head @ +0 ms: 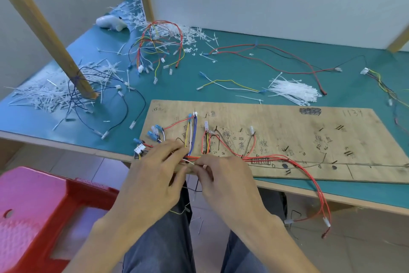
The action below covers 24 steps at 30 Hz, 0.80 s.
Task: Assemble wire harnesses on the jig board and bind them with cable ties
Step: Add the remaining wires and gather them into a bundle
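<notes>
While the wire harness (256,158) is strung over the left part of the jig board (309,137), its red trunk runs under both hands at the board's near edge. The left hand (155,177) curls its fingers onto the bundle, and the right hand (228,184) pinches a thin white cable tie (188,162) against it. The board's right half is mostly bare, and red leads dangle off the table (177,91) front.

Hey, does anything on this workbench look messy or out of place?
Cut cable-tie offcuts lie heaped around the wooden post and along the back of the mat. Red leads of the harness run off the jig board and over the table edge, connectors dangling.
</notes>
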Each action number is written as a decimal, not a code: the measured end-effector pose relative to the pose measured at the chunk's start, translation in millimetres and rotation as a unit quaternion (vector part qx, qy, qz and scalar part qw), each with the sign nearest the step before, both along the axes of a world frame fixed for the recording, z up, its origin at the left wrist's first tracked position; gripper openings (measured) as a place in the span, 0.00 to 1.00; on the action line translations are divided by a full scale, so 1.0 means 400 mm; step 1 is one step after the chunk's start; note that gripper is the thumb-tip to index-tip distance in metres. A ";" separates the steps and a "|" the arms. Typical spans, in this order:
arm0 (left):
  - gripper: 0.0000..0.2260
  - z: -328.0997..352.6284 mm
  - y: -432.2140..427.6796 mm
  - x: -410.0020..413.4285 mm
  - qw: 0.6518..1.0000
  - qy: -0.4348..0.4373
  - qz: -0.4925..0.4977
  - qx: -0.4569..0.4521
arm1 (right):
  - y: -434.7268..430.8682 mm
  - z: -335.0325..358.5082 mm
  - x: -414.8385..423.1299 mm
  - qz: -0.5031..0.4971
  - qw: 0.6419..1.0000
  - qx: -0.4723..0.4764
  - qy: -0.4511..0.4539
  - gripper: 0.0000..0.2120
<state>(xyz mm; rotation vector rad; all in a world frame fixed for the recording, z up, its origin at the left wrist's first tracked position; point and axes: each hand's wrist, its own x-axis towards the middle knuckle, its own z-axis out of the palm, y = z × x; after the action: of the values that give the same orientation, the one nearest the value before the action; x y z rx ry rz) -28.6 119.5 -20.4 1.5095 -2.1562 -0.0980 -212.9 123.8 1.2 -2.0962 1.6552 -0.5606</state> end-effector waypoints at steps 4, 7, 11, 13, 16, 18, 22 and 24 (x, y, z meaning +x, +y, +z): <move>0.23 -0.003 -0.011 0.011 0.999 -0.024 -0.026 0.026 | 0.010 -0.029 -0.004 -0.007 0.997 -0.033 -0.063 0.09; 0.24 0.011 -0.028 0.026 0.997 -0.055 -0.038 0.031 | 0.013 -0.041 -0.006 -0.007 0.995 -0.036 -0.092 0.08; 0.25 0.022 -0.030 0.023 0.996 -0.079 -0.041 0.024 | 0.004 -0.055 -0.007 -0.027 0.987 -0.042 -0.150 0.06; 0.24 0.024 -0.039 0.019 0.995 -0.087 -0.039 0.009 | -0.003 -0.055 -0.004 -0.033 0.983 -0.046 -0.176 0.05; 0.23 0.031 -0.076 0.028 0.996 -0.082 -0.029 0.026 | -0.015 -0.047 0.012 -0.020 0.979 -0.049 -0.197 0.05; 0.23 0.040 -0.107 0.036 0.996 -0.079 -0.022 0.047 | -0.026 -0.043 0.021 -0.011 0.983 -0.051 -0.178 0.05; 0.22 0.037 -0.144 0.058 0.995 -0.073 -0.027 0.056 | -0.055 -0.039 0.011 -0.025 0.989 -0.034 -0.144 0.05; 0.22 0.032 -0.149 0.064 0.996 -0.070 -0.033 0.052 | -0.061 -0.033 -0.008 -0.035 0.991 -0.026 -0.124 0.05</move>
<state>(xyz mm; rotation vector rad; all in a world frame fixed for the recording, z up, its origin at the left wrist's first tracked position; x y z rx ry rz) -2.9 59.9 -7.4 1.5435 -2.3448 -0.1321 -215.9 99.5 -12.1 -1.9201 1.5903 -0.8588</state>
